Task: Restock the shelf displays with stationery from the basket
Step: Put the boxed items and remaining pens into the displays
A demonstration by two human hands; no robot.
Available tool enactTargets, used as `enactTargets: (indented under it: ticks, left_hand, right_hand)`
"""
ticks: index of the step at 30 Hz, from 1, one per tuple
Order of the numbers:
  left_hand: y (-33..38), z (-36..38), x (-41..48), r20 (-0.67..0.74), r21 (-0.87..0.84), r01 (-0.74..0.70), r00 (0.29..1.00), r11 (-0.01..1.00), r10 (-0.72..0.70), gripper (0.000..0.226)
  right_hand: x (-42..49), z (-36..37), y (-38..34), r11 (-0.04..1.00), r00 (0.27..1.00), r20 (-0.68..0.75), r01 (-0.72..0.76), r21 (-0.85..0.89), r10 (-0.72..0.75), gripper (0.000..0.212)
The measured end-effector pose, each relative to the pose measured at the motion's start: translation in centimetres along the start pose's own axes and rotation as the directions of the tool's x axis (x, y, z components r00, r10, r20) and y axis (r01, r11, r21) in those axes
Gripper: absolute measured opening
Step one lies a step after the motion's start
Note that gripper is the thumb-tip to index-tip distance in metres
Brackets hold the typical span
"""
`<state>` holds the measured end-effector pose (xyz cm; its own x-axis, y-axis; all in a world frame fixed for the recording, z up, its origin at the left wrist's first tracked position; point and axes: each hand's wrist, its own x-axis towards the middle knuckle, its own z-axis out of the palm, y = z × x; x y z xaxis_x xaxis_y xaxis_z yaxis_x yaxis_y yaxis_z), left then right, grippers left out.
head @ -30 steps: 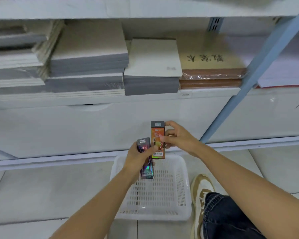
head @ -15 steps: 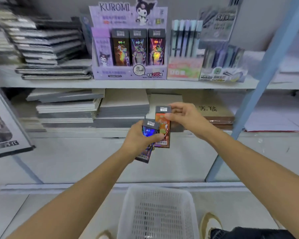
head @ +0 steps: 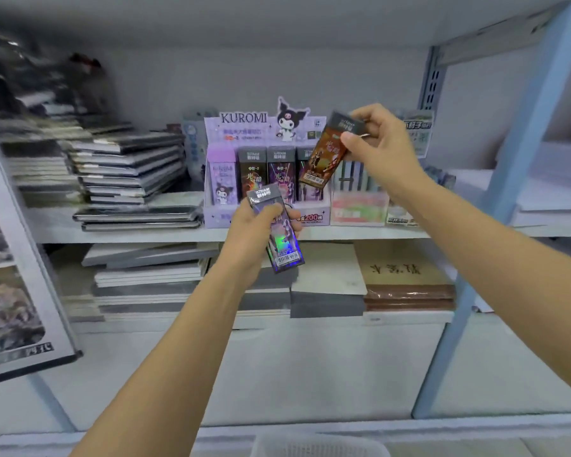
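Fingers (head: 350, 140) of the right hand (head: 381, 150) pinch the top of an orange-brown pack (head: 327, 153); the left hand (head: 254, 232) is wrapped around a holographic purple pack (head: 282, 242).

Head view: the orange-brown pack is tilted, raised in front of the right end of the Kuromi display box (head: 218, 212), which stands near the front edge of the middle shelf (head: 129, 234). The purple pack hangs lower, across that shelf's front edge, barcode end down. The white basket's rim (head: 320, 445) shows at the bottom edge.
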<state>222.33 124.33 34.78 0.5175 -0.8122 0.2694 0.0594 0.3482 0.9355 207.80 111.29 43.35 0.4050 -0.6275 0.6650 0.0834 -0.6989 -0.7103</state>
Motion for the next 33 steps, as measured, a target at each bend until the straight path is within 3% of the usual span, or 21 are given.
enactTargets:
  ticks: [8,13,18,23,33]
  left_hand:
    - [0.1,-1.3,2.0,0.026,0.004,-0.076,0.997,0.997,0.076,0.021]
    - [-0.3,-1.7,2.7,0.033,-0.004,-0.072,0.997,0.997,0.072,0.019]
    - [-0.3,-2.1,3.0,0.03,0.006,-0.063,0.998,0.998,0.063,0.019]
    - [-0.3,-2.2,3.0,0.043,-0.011,-0.061,0.997,0.998,0.062,0.021]
    - [-0.7,-2.3,3.3,0.043,0.0,-0.043,0.998,0.999,0.043,0.027]
  right_hand:
    - [1.2,2.4,1.7,0.963,0.992,0.113,0.077,-0.259,-0.049,0.014]
    - [1.7,2.3,2.1,0.879,0.976,0.193,0.18,-0.443,-0.102,0.015]
    - [2.4,2.3,1.8,0.853,0.965,0.257,0.184,-0.488,-0.061,0.018]
    - [2.8,2.8,1.7,0.88,0.978,0.208,0.107,-0.463,-0.01,0.022]
    - [2.8,3.1,1.6,0.881,0.97,0.241,0.101,-0.463,0.016,0.021]
